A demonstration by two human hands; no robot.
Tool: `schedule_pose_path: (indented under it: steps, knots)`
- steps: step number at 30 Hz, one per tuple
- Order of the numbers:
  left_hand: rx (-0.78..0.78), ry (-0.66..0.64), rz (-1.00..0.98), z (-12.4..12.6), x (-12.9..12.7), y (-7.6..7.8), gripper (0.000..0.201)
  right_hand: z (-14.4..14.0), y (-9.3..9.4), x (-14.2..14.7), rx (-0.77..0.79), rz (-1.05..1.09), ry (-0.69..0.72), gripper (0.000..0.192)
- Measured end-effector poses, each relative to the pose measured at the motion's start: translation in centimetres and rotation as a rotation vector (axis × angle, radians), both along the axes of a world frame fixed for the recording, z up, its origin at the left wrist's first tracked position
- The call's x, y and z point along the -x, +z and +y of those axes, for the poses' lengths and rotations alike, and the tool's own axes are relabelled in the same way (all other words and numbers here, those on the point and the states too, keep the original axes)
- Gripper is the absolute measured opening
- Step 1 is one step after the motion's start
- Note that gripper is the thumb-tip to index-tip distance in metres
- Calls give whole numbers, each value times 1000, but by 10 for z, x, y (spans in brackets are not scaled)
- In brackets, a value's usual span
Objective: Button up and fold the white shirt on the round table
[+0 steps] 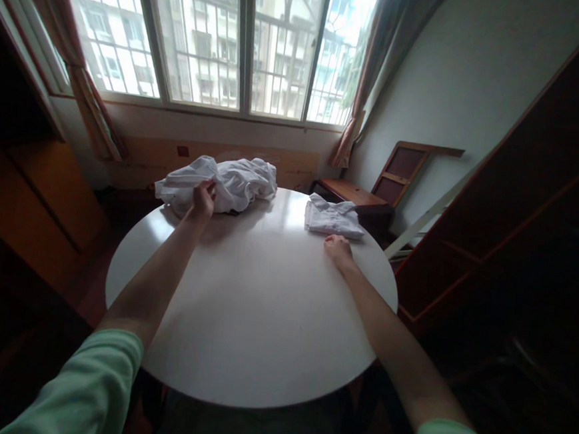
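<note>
At the far left of a round white table (262, 308) lies a loose, crumpled heap of white clothing (245, 180). My left hand (203, 198) reaches to the heap's front left, its fingers pinched on a fold of the fabric. A white collared shirt (334, 218), folded into a flat rectangle, rests at the far right of the table with its collar toward the back. Just in front of the folded shirt is my right hand (338, 247), low over the tabletop with its fingers curled in. Nothing shows in those fingers.
Behind the table are a barred window (243, 46) and tied-back curtains (85, 104). A wooden chair (356, 193) stands beyond the folded shirt. An orange-brown cabinet (45, 191) is on the left, and a dark wooden panel (492, 193) slants along the right.
</note>
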State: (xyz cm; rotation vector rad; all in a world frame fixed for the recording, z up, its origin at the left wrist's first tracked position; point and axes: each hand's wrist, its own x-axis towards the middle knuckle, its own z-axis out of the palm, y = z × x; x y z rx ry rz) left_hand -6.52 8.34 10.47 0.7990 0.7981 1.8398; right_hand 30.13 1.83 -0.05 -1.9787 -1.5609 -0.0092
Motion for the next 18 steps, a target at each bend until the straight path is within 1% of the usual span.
schedule_pose_path:
  steps: [2,3,4,5,6,7,8,9,10,12,13,15,16,18]
  knots:
    - [-79,-35,1,-4,-10,49,22,-2,0,1,3,0,-8,19]
    - [-128,-62,7,-10,-15,74,29,-2,0,2,3,2,-11,19]
    - [-217,-150,21,-19,-21,96,37,-3,0,2,4,5,-12,18]
    - [-326,-255,43,-30,-28,115,44,-3,0,3,4,9,-11,17]
    - [-432,-377,93,-43,-34,129,47,-3,1,3,4,15,-7,17]
    - [-499,-470,155,-56,-40,137,49,-3,2,3,2,23,-2,17]
    - [-524,-548,222,-68,-45,139,50,-3,3,3,0,32,4,18]
    - [-482,-622,320,-79,-49,135,47,-3,4,4,-4,42,10,19]
    - [-376,-683,438,-87,-51,127,39,-3,5,4,-9,51,17,21]
    - [-135,-783,642,-94,-51,103,21,-3,6,5,-22,70,33,23]
    - [-49,-760,699,-93,-49,90,18,-3,6,6,-30,79,40,24]
    - [10,-700,765,-85,-43,67,16,-4,7,7,-43,91,49,25]
    - [-2,-693,795,-79,-40,57,15,-4,7,8,-48,96,51,26]
    - [-61,-726,881,-64,-37,42,18,-5,9,8,-43,116,66,27]
